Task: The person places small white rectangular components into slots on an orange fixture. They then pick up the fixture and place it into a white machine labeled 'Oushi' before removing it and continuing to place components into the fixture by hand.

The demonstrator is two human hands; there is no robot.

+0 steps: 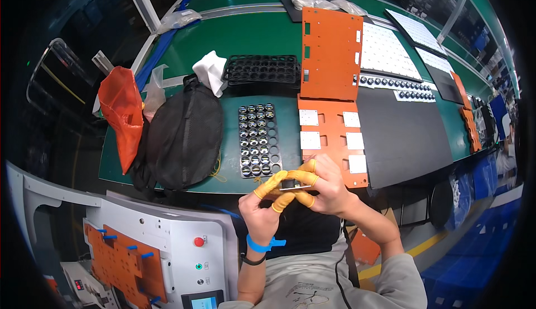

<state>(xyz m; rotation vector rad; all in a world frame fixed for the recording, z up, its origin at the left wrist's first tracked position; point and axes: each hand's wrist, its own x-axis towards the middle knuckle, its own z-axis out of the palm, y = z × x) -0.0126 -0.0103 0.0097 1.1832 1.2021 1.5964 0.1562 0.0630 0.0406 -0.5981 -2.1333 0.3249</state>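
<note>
Between my two hands, near the table's front edge, is a small white square board with a black round part against it. My left hand pinches its left side, a blue strap around the wrist. My right hand grips the right side with thumb and fingers. Yellow covers sit on the fingertips of both hands. Just beyond them, an orange fixture lies on the table with several white square boards in it; its orange lid stands upright. Left of that is a tray of black round lens-like parts.
A black backpack and an orange-red bag lie at the left. Behind the parts tray sits a black tray with round pockets. A black sheet covers the right side. At lower left stands a white machine with an orange pinned plate.
</note>
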